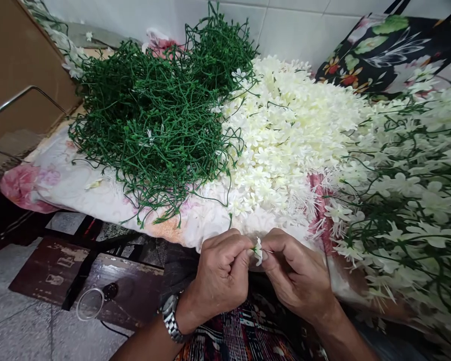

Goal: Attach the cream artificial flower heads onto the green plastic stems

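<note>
Close to my lap, both hands meet at one small white artificial flower (258,252). My left hand (221,273), with a metal watch on its wrist, is closed in a pinch at the flower's green base; most of the stem is hidden by the fingers. From the other side my right hand (298,276) pinches at the front of the petals, where a thin pale strand shows. Just beyond my hands lie a tangled heap of green artificial stems (165,125) and a pile of loose cream-white blossoms (281,130).
A floral cloth (93,195) covers the work surface. Assembled white flowers on green stems (417,210) crowd the right side. A black floral bag (391,55) leans at the back right, and a brown box (22,75) stands left. A clear cup (90,304) sits below.
</note>
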The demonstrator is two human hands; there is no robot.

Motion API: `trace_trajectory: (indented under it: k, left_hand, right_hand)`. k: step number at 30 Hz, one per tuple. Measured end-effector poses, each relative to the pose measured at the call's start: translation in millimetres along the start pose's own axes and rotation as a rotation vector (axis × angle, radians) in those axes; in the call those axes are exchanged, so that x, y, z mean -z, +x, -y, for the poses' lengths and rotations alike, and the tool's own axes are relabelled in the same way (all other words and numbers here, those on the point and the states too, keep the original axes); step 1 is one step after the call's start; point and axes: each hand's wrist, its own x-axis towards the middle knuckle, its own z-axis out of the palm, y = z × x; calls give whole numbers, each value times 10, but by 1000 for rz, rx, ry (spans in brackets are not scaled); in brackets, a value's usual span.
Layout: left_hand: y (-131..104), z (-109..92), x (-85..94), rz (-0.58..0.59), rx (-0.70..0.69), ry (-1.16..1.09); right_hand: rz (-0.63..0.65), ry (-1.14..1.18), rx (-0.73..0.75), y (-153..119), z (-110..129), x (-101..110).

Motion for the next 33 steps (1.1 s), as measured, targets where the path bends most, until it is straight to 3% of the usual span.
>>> trace_trajectory:
  k: [14,17,24,33]
  left_hand:
    - [7,4,-40,-21,2,25]
    - [25,-9,19,22,89,-124]
    - [5,13,155,116,463,-620]
    - [-39,19,185,142,500,-830]
  right_hand:
    - [9,-21,0,-2,-14,-1]
    - [7,-1,-9,-3,-1,30]
    - [-14,-17,86,101,145,237]
    - [84,-5,198,177,237,254]
